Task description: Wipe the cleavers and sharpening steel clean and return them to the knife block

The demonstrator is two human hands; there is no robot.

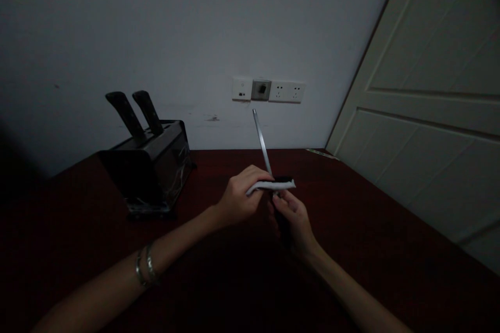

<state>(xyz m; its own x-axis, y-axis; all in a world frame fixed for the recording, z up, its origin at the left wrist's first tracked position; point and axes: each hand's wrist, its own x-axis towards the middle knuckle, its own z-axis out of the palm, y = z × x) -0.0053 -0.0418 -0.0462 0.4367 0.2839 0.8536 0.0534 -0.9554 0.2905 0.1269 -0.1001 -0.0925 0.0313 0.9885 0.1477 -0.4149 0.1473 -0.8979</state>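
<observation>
My right hand (294,218) is closed around the dark handle of a honing steel (261,138), a slim metal rod that points up and away toward the wall. My left hand (245,192) pinches a folded cloth (279,185), white on one side and black on the other. The cloth lies across the lower end of the rod, just above the right hand. Fingers and cloth hide that part of the rod, and shadow makes the handle hard to see.
To the left stands a dark knife block (166,158) with two black-handled knives (146,109). All rests on a dark red wooden table (336,250) against a wall with sockets and switches (287,92). A pale panelled door (425,99) rises at the right. A thin strip (322,154) lies near the back edge.
</observation>
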